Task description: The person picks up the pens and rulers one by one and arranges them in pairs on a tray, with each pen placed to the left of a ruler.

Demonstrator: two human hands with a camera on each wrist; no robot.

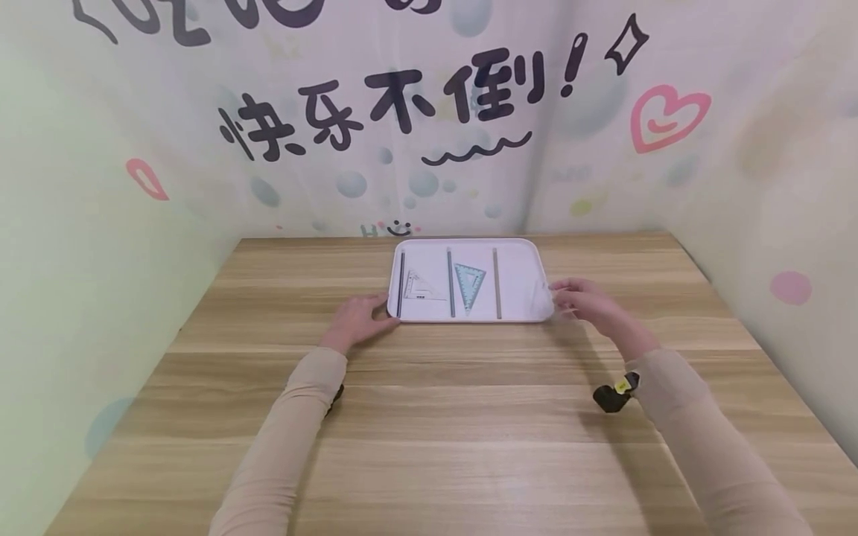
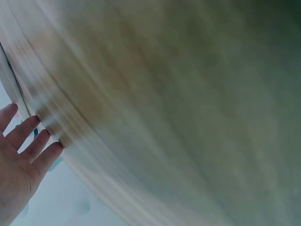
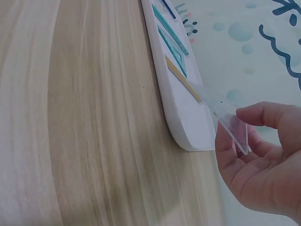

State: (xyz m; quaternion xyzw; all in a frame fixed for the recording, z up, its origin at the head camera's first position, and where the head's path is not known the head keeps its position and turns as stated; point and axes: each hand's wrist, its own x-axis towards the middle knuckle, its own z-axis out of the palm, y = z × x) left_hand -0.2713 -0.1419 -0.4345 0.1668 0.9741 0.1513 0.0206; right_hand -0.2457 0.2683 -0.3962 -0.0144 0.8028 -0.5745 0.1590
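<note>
A white tray (image 1: 519,260) lies at the back of the table. In it are a clear set square (image 1: 417,286), a teal set square (image 1: 469,286) and three thin sticks: a dark one (image 1: 401,283), a teal one (image 1: 450,283) and a tan one (image 1: 497,283). Above the tray's right front corner my right hand (image 1: 590,304) pinches a clear triangular plastic piece, apparently another set square (image 3: 239,132), between thumb and fingers. My left hand (image 1: 358,320) touches the tray's left front corner; its fingers look straight and spread in the left wrist view.
The wood-grain table (image 1: 462,424) runs back to a printed curtain (image 1: 375,179). Pale walls or cloth stand close on the left (image 1: 87,260) and right (image 1: 791,223). A black wrist device (image 1: 611,398) sticks out from the right sleeve.
</note>
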